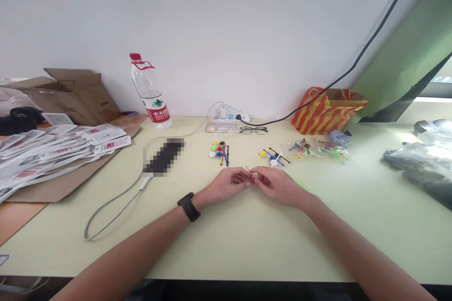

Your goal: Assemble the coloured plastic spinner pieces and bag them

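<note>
My left hand (230,185), a black watch (189,206) on its wrist, and my right hand (278,186) meet above the table. Between their fingertips is a small red plastic arrow piece (253,177), with a thin red stem sticking up to the left; the fingers cover much of it. Both hands are closed in a pinch around it. Just beyond my left hand lie several coloured round pieces (215,149) beside plastic arrows (227,155). Beyond my right hand are a yellow disc piece (262,154), a white disc piece (274,160), and blue and black arrows.
Small clear bags (299,148) of coloured parts lie at right, before a striped paper bag (326,112). Eyeglasses (253,130) and a power strip (231,116) are at the back. A water bottle (151,94), a looped cable (106,204) and piled white tags (70,146) occupy the left.
</note>
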`<state>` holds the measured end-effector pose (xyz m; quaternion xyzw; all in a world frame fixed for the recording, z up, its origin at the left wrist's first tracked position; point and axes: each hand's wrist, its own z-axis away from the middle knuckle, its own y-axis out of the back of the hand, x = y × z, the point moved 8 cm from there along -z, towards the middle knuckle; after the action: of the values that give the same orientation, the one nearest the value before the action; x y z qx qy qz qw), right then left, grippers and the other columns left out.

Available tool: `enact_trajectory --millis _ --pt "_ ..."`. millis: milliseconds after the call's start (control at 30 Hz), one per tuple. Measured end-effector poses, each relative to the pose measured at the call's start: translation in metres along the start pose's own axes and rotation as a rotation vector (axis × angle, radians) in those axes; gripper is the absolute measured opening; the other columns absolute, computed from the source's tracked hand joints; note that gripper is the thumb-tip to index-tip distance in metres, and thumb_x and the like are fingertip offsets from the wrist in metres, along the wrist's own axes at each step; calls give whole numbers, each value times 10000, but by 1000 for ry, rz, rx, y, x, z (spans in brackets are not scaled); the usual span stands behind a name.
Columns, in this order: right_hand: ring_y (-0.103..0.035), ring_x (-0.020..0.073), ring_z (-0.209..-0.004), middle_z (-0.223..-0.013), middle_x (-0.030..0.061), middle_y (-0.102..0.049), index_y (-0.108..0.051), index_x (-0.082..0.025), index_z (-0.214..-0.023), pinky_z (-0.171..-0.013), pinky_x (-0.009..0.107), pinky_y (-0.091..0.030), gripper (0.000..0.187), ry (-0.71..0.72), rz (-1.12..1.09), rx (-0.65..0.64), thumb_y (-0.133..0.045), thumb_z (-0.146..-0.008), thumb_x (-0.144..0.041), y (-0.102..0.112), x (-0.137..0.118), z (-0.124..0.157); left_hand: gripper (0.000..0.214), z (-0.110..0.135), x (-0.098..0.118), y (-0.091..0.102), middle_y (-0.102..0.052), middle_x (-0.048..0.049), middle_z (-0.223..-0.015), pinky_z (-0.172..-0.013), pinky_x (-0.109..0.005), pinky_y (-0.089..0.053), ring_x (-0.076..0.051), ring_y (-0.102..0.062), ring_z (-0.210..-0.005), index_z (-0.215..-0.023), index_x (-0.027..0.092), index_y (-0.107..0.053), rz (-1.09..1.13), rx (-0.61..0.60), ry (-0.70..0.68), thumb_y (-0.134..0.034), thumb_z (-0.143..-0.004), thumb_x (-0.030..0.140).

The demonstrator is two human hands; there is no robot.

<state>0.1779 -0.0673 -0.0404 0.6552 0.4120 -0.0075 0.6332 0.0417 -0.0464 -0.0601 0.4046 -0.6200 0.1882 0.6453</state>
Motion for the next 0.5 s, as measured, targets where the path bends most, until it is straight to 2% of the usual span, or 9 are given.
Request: enact_trajectory --millis 500 --pt "-522 155 -643 -759 -15 -624 -604 -238 -981 -619 284 -403 130 8 -106 6 -489 -952 -185 -2 -2 -1 254 0 0 0 -755 -95 -1069 -933 -359 -557 -209 -704 -979 -1090 171 -738 -9 0 9 -693 -937 369"
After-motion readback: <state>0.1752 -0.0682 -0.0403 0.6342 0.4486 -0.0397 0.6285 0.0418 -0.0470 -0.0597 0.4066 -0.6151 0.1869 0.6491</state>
